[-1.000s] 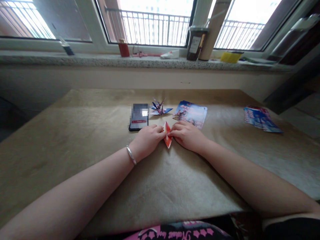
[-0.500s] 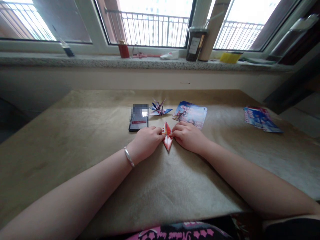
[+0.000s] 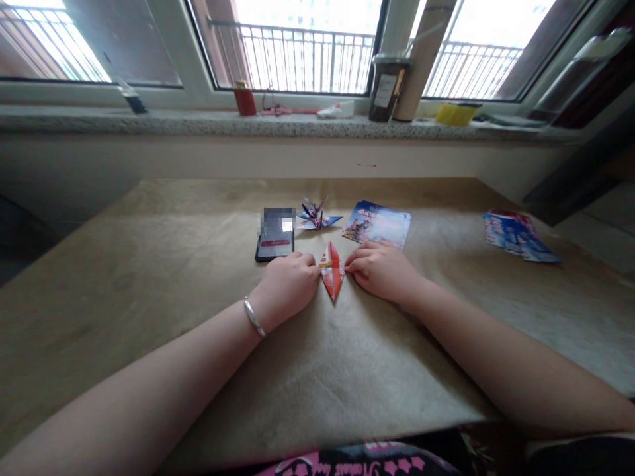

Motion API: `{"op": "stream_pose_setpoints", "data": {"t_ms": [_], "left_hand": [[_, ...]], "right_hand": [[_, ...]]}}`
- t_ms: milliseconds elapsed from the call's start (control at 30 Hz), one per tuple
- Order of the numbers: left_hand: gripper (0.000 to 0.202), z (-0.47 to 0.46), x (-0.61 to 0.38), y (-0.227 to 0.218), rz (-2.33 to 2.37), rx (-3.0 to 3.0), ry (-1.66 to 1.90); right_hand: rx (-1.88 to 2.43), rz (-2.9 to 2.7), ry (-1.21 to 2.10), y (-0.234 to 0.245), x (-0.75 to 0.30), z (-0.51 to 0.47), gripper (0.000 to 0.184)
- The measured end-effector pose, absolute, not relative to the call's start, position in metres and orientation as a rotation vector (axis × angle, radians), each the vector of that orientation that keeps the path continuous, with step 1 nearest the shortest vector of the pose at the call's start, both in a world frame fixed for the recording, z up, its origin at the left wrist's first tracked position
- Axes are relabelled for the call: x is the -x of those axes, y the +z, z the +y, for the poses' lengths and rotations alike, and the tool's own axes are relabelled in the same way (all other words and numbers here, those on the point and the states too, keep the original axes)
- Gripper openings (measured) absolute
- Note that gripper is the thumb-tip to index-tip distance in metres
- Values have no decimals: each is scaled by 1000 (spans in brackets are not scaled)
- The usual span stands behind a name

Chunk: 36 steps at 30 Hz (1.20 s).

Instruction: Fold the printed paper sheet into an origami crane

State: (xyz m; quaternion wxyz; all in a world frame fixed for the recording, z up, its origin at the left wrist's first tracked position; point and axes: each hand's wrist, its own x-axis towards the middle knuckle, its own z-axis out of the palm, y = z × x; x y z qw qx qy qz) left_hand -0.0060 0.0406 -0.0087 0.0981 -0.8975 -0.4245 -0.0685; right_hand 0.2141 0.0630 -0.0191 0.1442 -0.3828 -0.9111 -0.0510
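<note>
A diamond-shaped piece of folded origami paper, red and orange with white patches, lies on the table with one point toward me. At its left corner, my left hand is closed, with thumb and fingertips pinching the edge; a silver bangle circles that wrist. Opposite it, my right hand has its fingers curled and pressed together at the paper's right corner. The fingertips partly hide both corners. Just beyond the paper stands a finished blue and purple paper crane.
A phone lies beyond my left hand. Behind my right hand is a stack of printed paper sheets, with more blue sheets farther right. The windowsill at the back holds a red container, a dark jar and a yellow item.
Both hands have moved slightly apart, toward the paper's outer corners. The paper appears flatter and wider, with its lower half now showing a plain orange-red face instead of a whitish one.
</note>
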Motion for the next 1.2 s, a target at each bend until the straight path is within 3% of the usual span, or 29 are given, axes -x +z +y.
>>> {"op": "stream_pose_setpoints", "data": {"t_ms": [633,1000,1200], "left_hand": [[24,49,7,-18,-820,2937,-572],[18,57,9,-25,-1159,2819,-463],[26,53,7,-24,-1201,2677,-474]], "right_hand": [[1222,-2512,-29,-26,-208,61,30],[1026,-2535,138,-30,-208,64,29],[990,-2552,133,-31,-207,63,30]]}}
